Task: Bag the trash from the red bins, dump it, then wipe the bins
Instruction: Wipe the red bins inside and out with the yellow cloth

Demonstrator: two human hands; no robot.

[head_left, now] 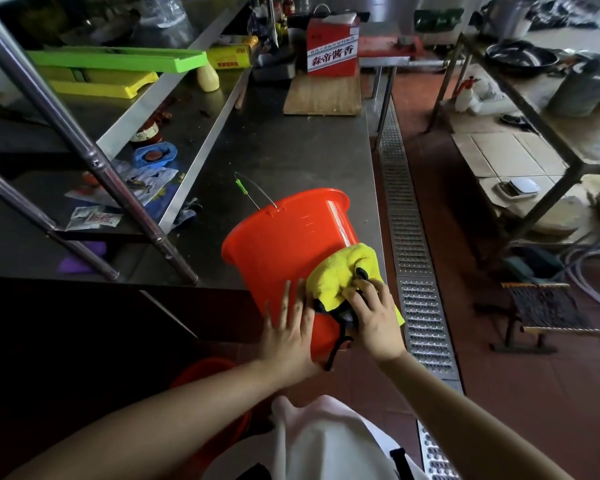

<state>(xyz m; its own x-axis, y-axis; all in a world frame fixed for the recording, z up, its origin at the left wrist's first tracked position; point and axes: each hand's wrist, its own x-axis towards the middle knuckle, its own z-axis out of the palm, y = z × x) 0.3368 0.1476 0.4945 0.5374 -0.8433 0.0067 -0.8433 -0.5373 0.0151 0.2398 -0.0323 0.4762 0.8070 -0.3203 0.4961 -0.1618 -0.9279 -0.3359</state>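
Observation:
A red bin (284, 244) lies tipped on its side at the near edge of the steel counter (291, 147), its mouth facing away from me and its wire handle (253, 190) sticking up behind. My left hand (288, 334) lies flat with spread fingers against the bin's wall near its base. My right hand (374, 320) grips a yellow cloth (340, 271) with dark trim and presses it onto the bin's side. A second red bin (205, 372) shows partly below, under my left forearm.
A red carton (331, 46) and a wooden board (323, 95) stand at the counter's far end. Green and yellow trays (118, 60) fill the left shelf. A metal floor drain grate (409, 244) runs along the counter's right. A steel rack (534, 109) and small stool (548, 313) stand right.

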